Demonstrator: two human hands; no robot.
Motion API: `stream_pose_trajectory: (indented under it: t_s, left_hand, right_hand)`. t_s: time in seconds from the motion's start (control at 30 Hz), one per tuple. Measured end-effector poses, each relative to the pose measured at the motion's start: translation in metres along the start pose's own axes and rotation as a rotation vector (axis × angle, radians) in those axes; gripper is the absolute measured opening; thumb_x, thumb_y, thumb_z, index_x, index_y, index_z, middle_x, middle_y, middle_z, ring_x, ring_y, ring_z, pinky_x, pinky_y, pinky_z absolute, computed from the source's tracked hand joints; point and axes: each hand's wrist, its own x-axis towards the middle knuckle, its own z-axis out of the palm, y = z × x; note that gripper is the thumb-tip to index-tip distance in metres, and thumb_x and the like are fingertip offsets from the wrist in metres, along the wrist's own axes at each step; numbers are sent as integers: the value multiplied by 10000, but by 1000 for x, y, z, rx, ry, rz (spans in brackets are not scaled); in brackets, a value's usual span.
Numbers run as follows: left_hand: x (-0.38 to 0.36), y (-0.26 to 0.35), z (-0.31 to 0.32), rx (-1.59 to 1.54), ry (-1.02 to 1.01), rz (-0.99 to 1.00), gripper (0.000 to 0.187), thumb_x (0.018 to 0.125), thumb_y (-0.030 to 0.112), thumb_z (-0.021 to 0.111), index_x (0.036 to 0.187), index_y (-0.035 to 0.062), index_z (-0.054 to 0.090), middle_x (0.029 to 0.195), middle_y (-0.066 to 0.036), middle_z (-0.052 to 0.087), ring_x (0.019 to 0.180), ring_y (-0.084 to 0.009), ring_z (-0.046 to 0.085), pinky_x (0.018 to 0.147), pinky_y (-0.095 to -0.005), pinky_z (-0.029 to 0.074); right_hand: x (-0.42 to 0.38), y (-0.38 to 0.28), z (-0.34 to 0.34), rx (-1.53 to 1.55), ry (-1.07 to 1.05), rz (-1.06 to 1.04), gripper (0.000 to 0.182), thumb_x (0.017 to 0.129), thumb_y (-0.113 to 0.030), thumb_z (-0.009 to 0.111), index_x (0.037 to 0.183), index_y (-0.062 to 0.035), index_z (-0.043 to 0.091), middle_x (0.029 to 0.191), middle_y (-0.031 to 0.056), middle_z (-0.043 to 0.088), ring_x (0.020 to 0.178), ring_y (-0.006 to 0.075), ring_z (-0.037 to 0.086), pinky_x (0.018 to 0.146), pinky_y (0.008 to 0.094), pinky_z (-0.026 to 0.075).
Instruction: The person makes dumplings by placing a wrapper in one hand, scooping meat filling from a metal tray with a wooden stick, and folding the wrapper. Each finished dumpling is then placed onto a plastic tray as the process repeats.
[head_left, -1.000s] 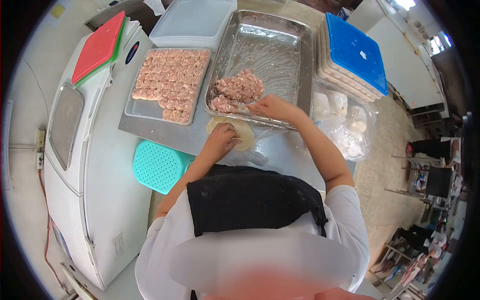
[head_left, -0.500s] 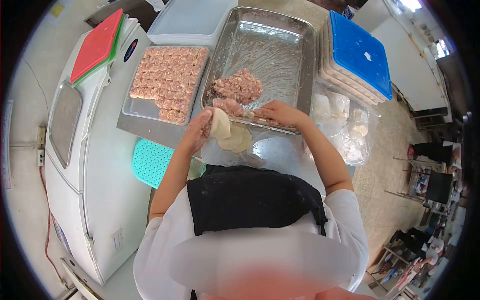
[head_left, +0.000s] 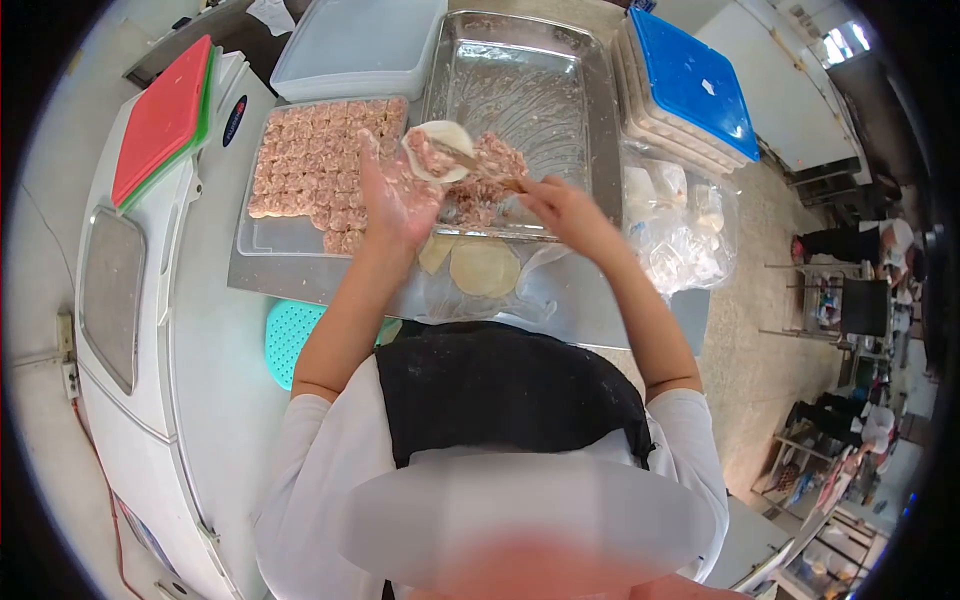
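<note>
My left hand (head_left: 398,205), smeared with meat, is palm up and holds a round dough wrapper (head_left: 455,135) at its fingertips. A lump of minced meat filling (head_left: 425,157) lies on that wrapper. My right hand (head_left: 562,212) grips a spreading spatula by its handle (head_left: 515,185); its blade (head_left: 460,158) touches the filling. Beneath the blade, a heap of minced meat (head_left: 500,160) sits in the near left part of a metal tray (head_left: 603,150). Flat wrappers (head_left: 485,268) rest on a plastic bag just in front of the tray.
Left of the tray stands a clear container (head_left: 285,238) with rows of meat-filled dumplings. Stacked containers with a blue lid (head_left: 695,85) and a bag of white packets (head_left: 680,225) are on the right. A white freezer (head_left: 215,330) flanks the left side, beside a turquoise perforated stool (head_left: 290,335).
My left hand has lifted the wrapper up and away from the stack, turning palm up. The spatula in my right hand has come from the tray's near edge to the wrapper, with filling now on it.
</note>
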Motion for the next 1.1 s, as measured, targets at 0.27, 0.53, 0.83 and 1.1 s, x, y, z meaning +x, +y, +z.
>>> stream_pose_trajectory:
  t_s: [0.27, 0.53, 0.83, 1.1]
  left_hand:
    - [19, 33, -63, 154, 31, 77, 618, 927, 579, 427, 1183, 23, 513, 1144, -156, 573, 1095, -312, 543, 987, -489, 420]
    - [12, -2, -28, 99, 17, -85, 660, 902, 595, 460, 1256, 42, 515, 1169, -158, 560, 1144, -321, 514, 1007, -536, 393]
    - [22, -37, 6, 5, 115, 78, 646, 889, 582, 501, 1155, -6, 528, 1190, -171, 523, 1134, -344, 499, 1002, -541, 376]
    - [-4, -42, 16, 610, -283, 224, 555, 828, 195, 690, 1302, 33, 450, 1257, -141, 502, 1156, -274, 519, 1002, -425, 414]
  right_hand:
    - [1, -10, 13, -640, -328, 74, 378, 920, -372, 527, 781, -65, 700, 733, 170, 654, 732, 355, 642, 660, 445, 504]
    - [-2, -21, -9, 139, -72, 201, 300, 933, -308, 570, 1031, -51, 692, 731, 147, 621, 642, 333, 581, 637, 385, 467]
    - [-15, -35, -34, -386, 8, -101, 234, 915, -225, 561, 1065, -63, 639, 796, 140, 562, 703, 337, 600, 642, 439, 481]
    - [-15, 6, -100, 130, -55, -43, 320, 958, -228, 526, 1138, 23, 609, 877, 199, 652, 738, 304, 632, 674, 344, 484]
